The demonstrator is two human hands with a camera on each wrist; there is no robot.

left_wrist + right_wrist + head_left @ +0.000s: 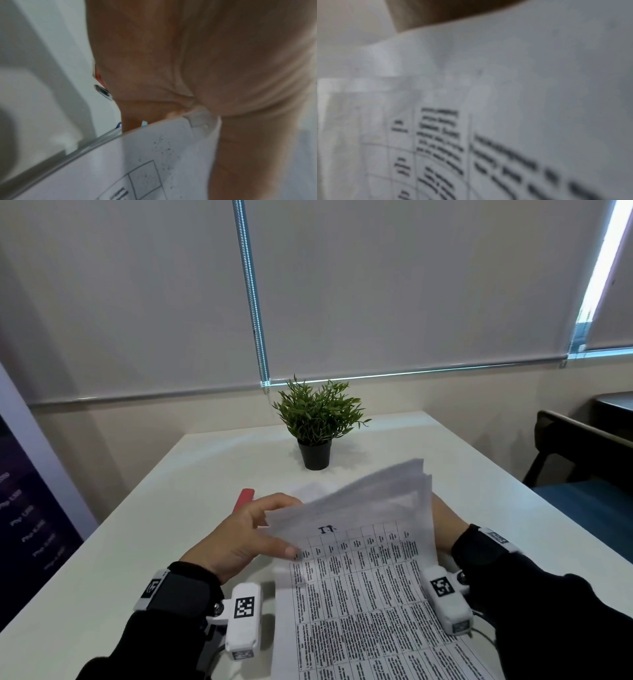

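White papers [359, 594], black printed grid

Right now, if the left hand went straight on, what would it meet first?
The lifted paper sheets, whose corner the left hand pinches; probably the right hand behind them.

White table [144, 525], bare for the most part. Near the far edge, a potted plant [317, 426]. Closer in, a red object [244, 497] and printed sheets [359, 618].

Black sleeves [164, 642], black wrist straps [181, 590]. Beside straps: white boxy camera housings [244, 635] bearing black-and-white square markers [244, 607], silver screws [216, 607], green cable [487, 635].
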